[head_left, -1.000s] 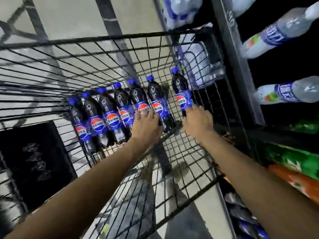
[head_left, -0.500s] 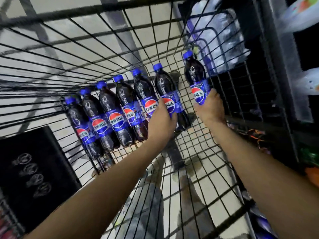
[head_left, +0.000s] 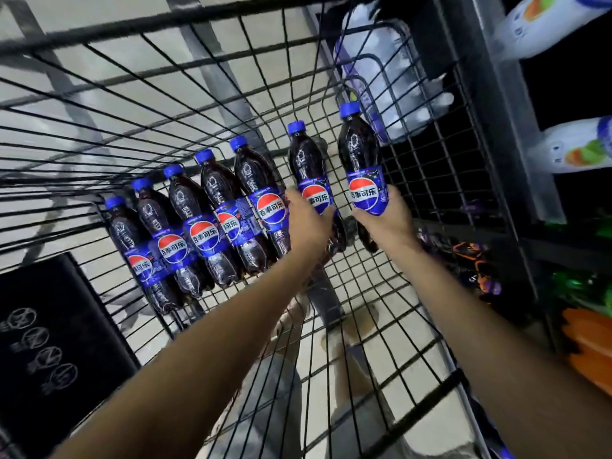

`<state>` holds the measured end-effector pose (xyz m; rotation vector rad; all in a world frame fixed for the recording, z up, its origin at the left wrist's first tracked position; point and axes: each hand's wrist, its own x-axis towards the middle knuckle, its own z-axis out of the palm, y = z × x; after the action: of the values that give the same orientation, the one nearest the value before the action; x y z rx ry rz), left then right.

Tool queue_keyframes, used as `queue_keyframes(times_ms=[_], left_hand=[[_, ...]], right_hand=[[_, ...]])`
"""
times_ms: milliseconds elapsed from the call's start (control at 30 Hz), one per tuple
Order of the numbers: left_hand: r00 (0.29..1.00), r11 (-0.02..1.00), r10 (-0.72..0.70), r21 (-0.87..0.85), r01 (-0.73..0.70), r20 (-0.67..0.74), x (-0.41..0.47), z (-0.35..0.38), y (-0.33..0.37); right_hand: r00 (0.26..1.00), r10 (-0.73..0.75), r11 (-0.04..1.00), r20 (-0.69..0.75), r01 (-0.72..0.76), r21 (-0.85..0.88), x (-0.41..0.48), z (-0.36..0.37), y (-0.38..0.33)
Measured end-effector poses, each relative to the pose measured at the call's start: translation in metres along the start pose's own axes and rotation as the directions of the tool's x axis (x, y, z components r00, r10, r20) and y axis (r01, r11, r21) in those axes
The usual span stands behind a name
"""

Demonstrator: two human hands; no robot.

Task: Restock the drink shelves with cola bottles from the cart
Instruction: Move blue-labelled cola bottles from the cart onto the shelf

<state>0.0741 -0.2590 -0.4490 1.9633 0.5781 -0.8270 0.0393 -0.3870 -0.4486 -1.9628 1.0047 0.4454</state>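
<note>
Your right hand (head_left: 385,221) is wrapped round the lower half of a cola bottle (head_left: 359,154), thumb and fingers curled over its blue label. The bottle stands apart from the others at the right side of the cart (head_left: 185,104), its blue cap pointing toward the cart's far end. Your left hand (head_left: 306,223) grips a second cola bottle (head_left: 304,160) at the label, inside the cart and just left of the first. You cannot tell whether either base touches the cart's wire floor, as your hands hide it. Five more cola bottles (head_left: 205,210) lie side by side in a touching row on the cart's floor, running from your left hand toward the cart's left wall, caps toward the far end. Beyond the cart's far right corner sits a wrapped pack of clear bottles (head_left: 394,81). To the right of the cart runs the shelf unit (head_left: 493,104), with pale bottles (head_left: 569,147) lying on it and green and orange goods (head_left: 586,332) lower down. Outside the cart's left wall is a black panel (head_left: 49,326)
</note>
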Motion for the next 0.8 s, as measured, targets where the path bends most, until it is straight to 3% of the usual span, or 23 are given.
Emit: queue_keyframes(times_ms=[533,800], left_hand=[[0.964,0.961,-0.096,-0.229,0.155,0.248,0.005,-0.002,-0.015],[0.960,0.966,0.089,-0.258,-0.018,0.266,-0.055,-0.041,0.003]], right_hand=[[0.989,0.036,0.973,0.145,-0.068,0.220,-0.004,-0.006,0.002],[0.979,-0.074,0.939,0.188,0.005,0.345,-0.054,-0.031,-0.030]])
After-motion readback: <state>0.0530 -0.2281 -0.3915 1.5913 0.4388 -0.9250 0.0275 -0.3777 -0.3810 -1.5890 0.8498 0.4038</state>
